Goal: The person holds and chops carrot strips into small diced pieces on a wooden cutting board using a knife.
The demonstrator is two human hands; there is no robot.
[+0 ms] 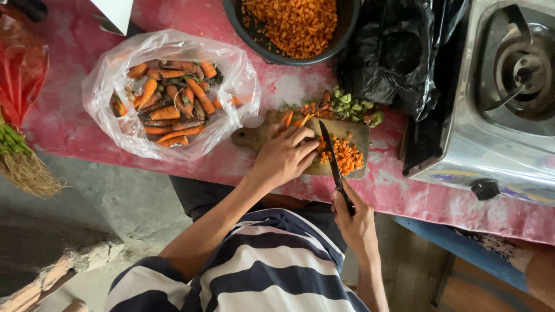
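Orange carrot strips lie pinned under the left hand, fingers pressed together. Right hand is clamped on one knife, blade beside the diced pile on one wooden board. Beyond: one bag of carrots, one black bowl.

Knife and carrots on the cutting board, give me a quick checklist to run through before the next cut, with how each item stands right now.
1. Right hand closed around the knife handle: ok.
2. Left hand pressing the carrot sticks flat on the cutting board: ok.
3. Left fingertips tucked clear of the blade: cannot tell, they lie very near it.
4. Board fully on the table: ok, though close to the near edge.
5. Space on the board: not ok, diced carrot and trimmings crowd it.
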